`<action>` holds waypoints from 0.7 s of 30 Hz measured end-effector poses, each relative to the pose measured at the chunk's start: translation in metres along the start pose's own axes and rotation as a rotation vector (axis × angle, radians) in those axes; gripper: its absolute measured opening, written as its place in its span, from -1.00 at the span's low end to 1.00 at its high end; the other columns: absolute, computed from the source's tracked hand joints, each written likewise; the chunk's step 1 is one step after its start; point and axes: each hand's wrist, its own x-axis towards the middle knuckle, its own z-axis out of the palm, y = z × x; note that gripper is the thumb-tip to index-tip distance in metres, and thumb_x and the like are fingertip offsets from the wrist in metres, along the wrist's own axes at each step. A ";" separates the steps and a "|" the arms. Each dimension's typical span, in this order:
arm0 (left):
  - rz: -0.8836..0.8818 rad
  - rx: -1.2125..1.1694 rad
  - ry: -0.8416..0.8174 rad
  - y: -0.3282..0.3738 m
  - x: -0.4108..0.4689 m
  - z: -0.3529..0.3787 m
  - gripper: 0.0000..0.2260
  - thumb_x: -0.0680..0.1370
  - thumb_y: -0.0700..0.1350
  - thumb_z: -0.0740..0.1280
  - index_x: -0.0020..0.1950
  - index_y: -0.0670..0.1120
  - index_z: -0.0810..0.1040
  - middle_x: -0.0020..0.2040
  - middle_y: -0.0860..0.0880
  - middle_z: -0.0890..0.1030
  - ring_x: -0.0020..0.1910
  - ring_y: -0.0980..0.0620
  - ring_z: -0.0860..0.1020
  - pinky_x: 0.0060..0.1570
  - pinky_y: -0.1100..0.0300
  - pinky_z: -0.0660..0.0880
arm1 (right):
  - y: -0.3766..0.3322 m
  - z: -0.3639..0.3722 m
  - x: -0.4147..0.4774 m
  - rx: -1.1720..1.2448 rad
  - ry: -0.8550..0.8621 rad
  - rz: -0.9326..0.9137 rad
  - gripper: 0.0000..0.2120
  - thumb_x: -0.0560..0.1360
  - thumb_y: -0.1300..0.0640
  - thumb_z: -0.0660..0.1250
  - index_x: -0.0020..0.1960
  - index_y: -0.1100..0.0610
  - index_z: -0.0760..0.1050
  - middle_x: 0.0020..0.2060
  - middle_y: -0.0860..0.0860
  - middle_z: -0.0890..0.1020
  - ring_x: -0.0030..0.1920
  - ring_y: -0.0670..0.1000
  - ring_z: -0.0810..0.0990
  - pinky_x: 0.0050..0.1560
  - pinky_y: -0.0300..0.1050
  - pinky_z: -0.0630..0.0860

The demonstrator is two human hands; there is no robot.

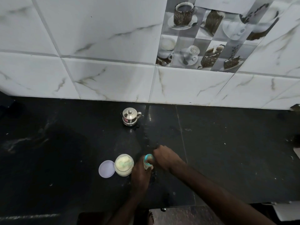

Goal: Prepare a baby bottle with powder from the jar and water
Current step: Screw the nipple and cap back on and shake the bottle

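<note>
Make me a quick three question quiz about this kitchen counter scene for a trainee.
1. True or false: the round white plastic lid is screwed on the clear jar of pale powder.
2. Which hand grips the body of the teal-capped baby bottle: A left hand, B right hand?
3. Fill in: the small steel lidded pot stands near the tiled ____.

Key: 1 false, it lies beside the jar; 2 A; 3 wall.
</note>
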 end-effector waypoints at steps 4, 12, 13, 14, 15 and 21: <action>-0.037 0.050 -0.002 -0.005 0.001 0.004 -0.57 0.43 -0.20 0.51 0.29 -0.08 0.58 0.17 -0.04 0.68 0.16 -0.07 0.63 0.16 0.06 0.54 | 0.000 0.004 0.004 0.033 -0.047 -0.158 -0.55 0.52 0.18 0.42 0.39 0.12 0.48 0.31 0.15 0.54 0.22 0.17 0.62 0.16 0.09 0.62; -0.009 0.023 0.021 -0.006 0.001 0.004 -0.57 0.46 -0.17 0.50 0.33 -0.01 0.57 0.20 0.02 0.68 0.19 -0.01 0.63 0.21 -0.01 0.56 | 0.004 0.005 0.003 0.005 -0.006 -0.114 -0.47 0.52 0.07 0.44 0.46 0.02 0.41 0.28 0.13 0.56 0.19 0.19 0.64 0.10 0.12 0.64; -0.016 0.039 0.019 -0.008 0.001 0.005 -0.57 0.48 -0.17 0.50 0.34 -0.06 0.56 0.23 -0.03 0.67 0.22 -0.04 0.62 0.24 -0.01 0.55 | 0.003 0.008 0.003 0.000 -0.037 -0.164 -0.48 0.52 0.12 0.44 0.45 0.02 0.43 0.30 0.13 0.54 0.22 0.18 0.62 0.14 0.12 0.63; -0.018 0.049 0.013 -0.010 0.000 0.006 -0.58 0.49 -0.17 0.49 0.34 -0.08 0.56 0.23 -0.05 0.66 0.22 -0.06 0.62 0.24 -0.01 0.55 | 0.001 0.009 0.003 0.000 -0.058 -0.183 -0.56 0.54 0.16 0.41 0.41 0.06 0.47 0.29 0.14 0.55 0.21 0.19 0.62 0.14 0.10 0.62; -0.012 0.047 0.008 -0.010 0.001 0.007 -0.60 0.49 -0.16 0.48 0.33 -0.08 0.56 0.21 -0.05 0.66 0.20 -0.06 0.62 0.21 0.00 0.56 | -0.001 0.008 0.001 0.014 -0.063 -0.165 -0.63 0.56 0.15 0.39 0.36 0.10 0.51 0.25 0.16 0.56 0.19 0.21 0.63 0.12 0.09 0.62; 0.022 0.018 0.007 -0.003 0.002 0.004 -0.66 0.49 -0.16 0.50 0.25 0.00 0.58 0.11 0.05 0.69 0.10 0.02 0.65 0.11 0.09 0.57 | 0.001 0.004 -0.003 -0.009 -0.011 -0.074 -0.48 0.56 0.00 0.43 0.45 0.10 0.39 0.25 0.19 0.56 0.17 0.26 0.63 0.10 0.12 0.60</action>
